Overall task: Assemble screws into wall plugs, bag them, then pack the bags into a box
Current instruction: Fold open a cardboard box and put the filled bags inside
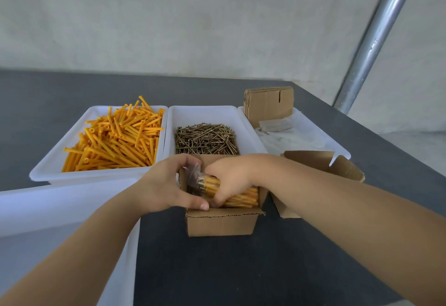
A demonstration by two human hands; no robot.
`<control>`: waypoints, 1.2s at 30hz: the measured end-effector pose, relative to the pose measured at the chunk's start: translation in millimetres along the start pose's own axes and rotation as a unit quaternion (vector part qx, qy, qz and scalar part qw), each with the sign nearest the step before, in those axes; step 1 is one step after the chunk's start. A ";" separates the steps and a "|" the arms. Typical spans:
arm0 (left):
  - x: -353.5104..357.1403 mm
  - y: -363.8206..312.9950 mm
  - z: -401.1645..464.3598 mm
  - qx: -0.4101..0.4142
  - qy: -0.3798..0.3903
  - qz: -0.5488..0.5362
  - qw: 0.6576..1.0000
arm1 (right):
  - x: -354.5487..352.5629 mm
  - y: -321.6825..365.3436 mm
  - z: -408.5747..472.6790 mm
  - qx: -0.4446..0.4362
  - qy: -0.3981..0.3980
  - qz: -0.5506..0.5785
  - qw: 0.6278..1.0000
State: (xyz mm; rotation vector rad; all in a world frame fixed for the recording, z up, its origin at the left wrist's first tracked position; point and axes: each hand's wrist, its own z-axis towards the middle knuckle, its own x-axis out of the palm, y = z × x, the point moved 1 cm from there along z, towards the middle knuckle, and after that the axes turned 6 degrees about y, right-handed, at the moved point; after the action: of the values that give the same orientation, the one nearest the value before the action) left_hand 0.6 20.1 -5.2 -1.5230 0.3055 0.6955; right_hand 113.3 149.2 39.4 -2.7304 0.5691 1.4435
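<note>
A clear plastic bag (205, 183) filled with orange wall plugs that carry brass-coloured screws sits at the mouth of a small open brown cardboard box (222, 223). The screw heads show at the left end of the bundle, and the loose top of the bag stands up, crumpled, beside them. More filled bags (243, 199) lie inside the box, under and to the right of it.

The box stands on a dark grey table (241, 269), with open table surface in front of it. Its far edge is just beside a white tray of loose screws (205, 140). A white tray of orange wall plugs (113, 141) stands to the left of that one, and a third white tray (311, 134) to the right holds clear empty bags and flat cardboard pieces. A second open cardboard box (321, 175) is near on the right, and a large white bin (60, 209) is close on the left.

The right hand (231, 177) reaches from the right with the fingers curled down around the bundle. The left hand (166, 185) comes from the left; its thumb lies on the near left corner of the box and its fingers curve over the far corner, at the bag's crumpled top. Whether they pinch the bag, I cannot tell.
</note>
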 end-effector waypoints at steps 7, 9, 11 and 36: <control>0.4 2.0 1.7 -0.008 0.010 0.009 1.000 | 11.6 5.1 -11.2 -0.071 -0.138 -0.055 0.986; 1.0 2.5 1.7 -0.011 0.007 0.021 1.000 | 15.0 1.4 -11.7 -0.089 -0.108 -0.025 0.990; 1.8 2.1 1.5 -0.013 0.002 0.026 1.000 | 17.0 -5.4 -13.1 -0.086 -0.090 0.038 0.991; -0.2 4.3 2.5 0.009 0.036 0.050 0.998 | 32.5 -17.2 -36.0 0.021 -0.142 0.025 0.989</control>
State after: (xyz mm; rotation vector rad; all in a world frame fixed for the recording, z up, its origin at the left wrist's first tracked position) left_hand -2.7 22.1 -8.4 -1.5251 0.4432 0.7160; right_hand 164.0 149.0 31.4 -2.4328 0.6470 1.7675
